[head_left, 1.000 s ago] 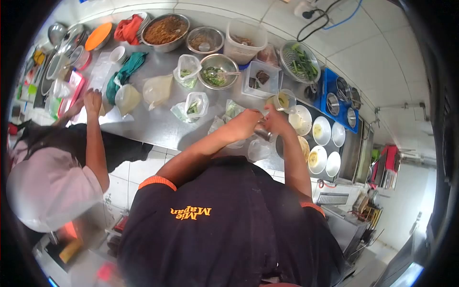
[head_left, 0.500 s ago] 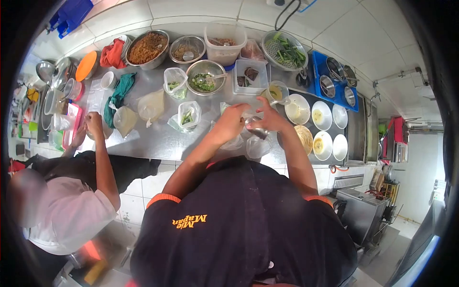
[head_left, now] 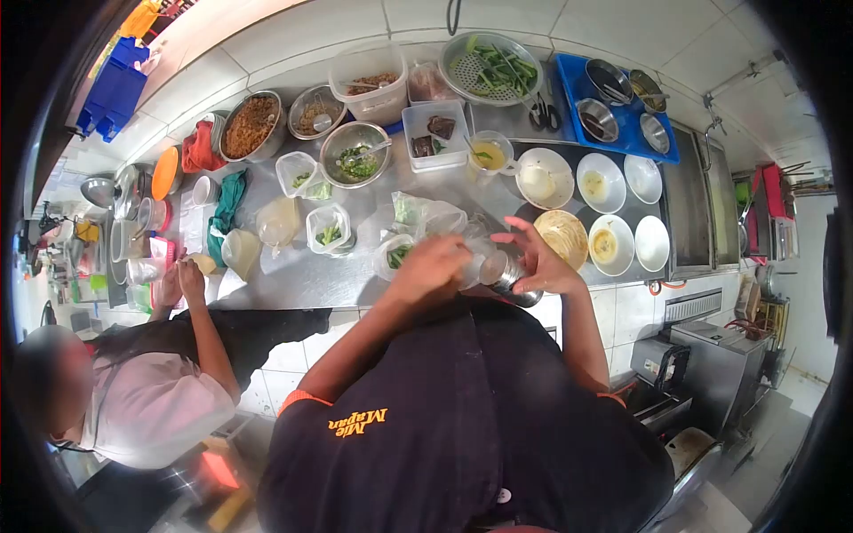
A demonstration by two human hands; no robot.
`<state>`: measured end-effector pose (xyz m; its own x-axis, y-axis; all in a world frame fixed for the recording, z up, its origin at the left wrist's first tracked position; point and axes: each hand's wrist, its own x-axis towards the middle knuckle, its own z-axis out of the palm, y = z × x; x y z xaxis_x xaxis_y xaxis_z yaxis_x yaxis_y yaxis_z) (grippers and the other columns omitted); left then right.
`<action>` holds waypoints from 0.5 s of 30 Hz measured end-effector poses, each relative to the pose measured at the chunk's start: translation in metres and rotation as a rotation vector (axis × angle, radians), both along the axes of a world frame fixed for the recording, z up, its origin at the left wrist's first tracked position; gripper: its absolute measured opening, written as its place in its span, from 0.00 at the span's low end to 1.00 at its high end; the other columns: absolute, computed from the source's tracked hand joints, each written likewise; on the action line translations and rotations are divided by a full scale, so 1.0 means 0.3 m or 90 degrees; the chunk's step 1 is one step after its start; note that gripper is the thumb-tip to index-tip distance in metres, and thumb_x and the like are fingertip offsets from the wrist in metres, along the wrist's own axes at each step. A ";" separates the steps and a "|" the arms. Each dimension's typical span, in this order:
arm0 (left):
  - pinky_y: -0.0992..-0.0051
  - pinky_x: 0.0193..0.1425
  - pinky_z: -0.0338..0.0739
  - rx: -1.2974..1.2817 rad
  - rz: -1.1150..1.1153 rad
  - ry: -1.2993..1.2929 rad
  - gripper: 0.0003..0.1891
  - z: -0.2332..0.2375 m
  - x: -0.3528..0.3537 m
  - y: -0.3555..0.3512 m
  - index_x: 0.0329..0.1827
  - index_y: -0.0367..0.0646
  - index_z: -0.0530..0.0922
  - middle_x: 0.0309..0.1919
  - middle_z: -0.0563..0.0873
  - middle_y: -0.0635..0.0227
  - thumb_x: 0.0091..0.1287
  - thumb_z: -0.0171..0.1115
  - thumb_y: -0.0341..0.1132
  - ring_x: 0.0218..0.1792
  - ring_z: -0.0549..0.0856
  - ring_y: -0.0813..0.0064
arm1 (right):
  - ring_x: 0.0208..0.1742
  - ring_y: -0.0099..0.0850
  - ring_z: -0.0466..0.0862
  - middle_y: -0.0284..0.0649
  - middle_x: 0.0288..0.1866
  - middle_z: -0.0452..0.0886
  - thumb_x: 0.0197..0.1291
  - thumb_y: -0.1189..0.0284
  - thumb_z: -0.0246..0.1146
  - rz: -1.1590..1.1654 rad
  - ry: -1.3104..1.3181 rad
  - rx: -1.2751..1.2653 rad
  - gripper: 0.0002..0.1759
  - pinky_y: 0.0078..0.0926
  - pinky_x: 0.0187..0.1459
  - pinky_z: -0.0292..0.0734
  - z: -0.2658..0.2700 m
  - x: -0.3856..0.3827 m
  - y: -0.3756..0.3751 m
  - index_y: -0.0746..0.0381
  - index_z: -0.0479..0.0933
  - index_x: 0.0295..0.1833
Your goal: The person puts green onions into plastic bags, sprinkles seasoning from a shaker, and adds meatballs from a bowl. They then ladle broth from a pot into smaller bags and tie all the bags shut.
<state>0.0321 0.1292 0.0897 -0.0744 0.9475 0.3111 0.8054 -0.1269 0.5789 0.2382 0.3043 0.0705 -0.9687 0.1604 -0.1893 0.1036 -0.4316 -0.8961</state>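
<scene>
My left hand (head_left: 433, 272) is closed with the edge of a clear plastic bag (head_left: 475, 266) at its fingertips, near the front edge of the steel table. To its right, my right hand (head_left: 544, 261) curves around a small metal cup (head_left: 510, 279), its upper fingers stretched out. The cup touches the bag, and its contents cannot be made out. Just behind my left hand stands an open bag of chopped greens (head_left: 397, 256). Another clear bag (head_left: 428, 216) lies behind both hands. A second bag of greens (head_left: 329, 229) stands to the left.
White bowls (head_left: 611, 247) stand at the right, beside a blue tray (head_left: 582, 147) of metal bowls. Along the back are a colander of greens (head_left: 493, 71), a green-onion bowl (head_left: 355, 156) and a brown-food bowl (head_left: 251, 127). A co-worker (head_left: 160, 391) works at the left.
My hands have moved lower and nearer my body, with the metal cup. A bag of greens now shows beside my left hand. The co-worker's hands have shifted, and the camera view has turned.
</scene>
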 end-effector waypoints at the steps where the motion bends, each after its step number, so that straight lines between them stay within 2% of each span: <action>1: 0.61 0.54 0.73 -0.065 -0.027 0.035 0.14 -0.035 0.054 0.001 0.41 0.43 0.81 0.51 0.78 0.54 0.49 0.63 0.29 0.49 0.78 0.54 | 0.52 0.31 0.80 0.48 0.72 0.57 0.40 0.80 0.78 -0.008 -0.003 -0.018 0.63 0.30 0.55 0.77 0.002 0.020 -0.007 0.52 0.42 0.76; 2: 0.61 0.55 0.73 -0.130 -0.054 0.070 0.14 -0.068 0.084 0.005 0.40 0.44 0.81 0.51 0.78 0.55 0.49 0.65 0.30 0.49 0.78 0.54 | 0.54 0.32 0.78 0.47 0.72 0.54 0.40 0.82 0.77 -0.004 -0.001 -0.008 0.61 0.31 0.54 0.78 -0.020 0.039 -0.003 0.54 0.44 0.75; 5: 0.63 0.53 0.76 -0.136 -0.008 0.155 0.09 -0.136 0.100 0.037 0.36 0.42 0.80 0.50 0.80 0.58 0.50 0.62 0.29 0.46 0.79 0.54 | 0.57 0.32 0.76 0.47 0.71 0.56 0.41 0.82 0.77 -0.005 -0.031 0.001 0.56 0.30 0.54 0.78 -0.051 0.072 0.005 0.56 0.48 0.72; 8: 0.65 0.53 0.76 -0.172 -0.011 0.197 0.09 -0.120 0.078 0.085 0.36 0.43 0.81 0.47 0.82 0.61 0.50 0.61 0.27 0.43 0.80 0.55 | 0.59 0.33 0.74 0.47 0.70 0.56 0.42 0.80 0.77 0.006 -0.037 0.080 0.50 0.30 0.55 0.78 -0.094 0.085 0.013 0.58 0.52 0.67; 11: 0.67 0.51 0.77 -0.149 0.011 0.120 0.12 -0.163 0.053 0.122 0.40 0.41 0.81 0.45 0.83 0.60 0.50 0.61 0.25 0.42 0.82 0.57 | 0.56 0.32 0.77 0.46 0.70 0.56 0.43 0.79 0.78 -0.039 0.025 0.003 0.48 0.29 0.53 0.79 -0.114 0.080 0.018 0.57 0.51 0.63; 14: 0.68 0.47 0.78 -0.073 0.010 -0.143 0.16 -0.133 0.049 0.156 0.44 0.40 0.81 0.42 0.85 0.58 0.51 0.60 0.22 0.40 0.83 0.58 | 0.52 0.32 0.79 0.47 0.70 0.57 0.43 0.77 0.78 -0.035 -0.054 -0.003 0.49 0.28 0.50 0.80 -0.052 0.080 0.030 0.55 0.49 0.61; 15: 0.69 0.46 0.78 -0.097 0.018 -0.175 0.16 -0.109 0.051 0.165 0.45 0.40 0.81 0.42 0.85 0.58 0.51 0.59 0.21 0.38 0.84 0.60 | 0.51 0.31 0.79 0.48 0.69 0.57 0.43 0.77 0.78 -0.053 -0.045 -0.012 0.49 0.27 0.49 0.80 -0.054 0.079 0.027 0.54 0.48 0.62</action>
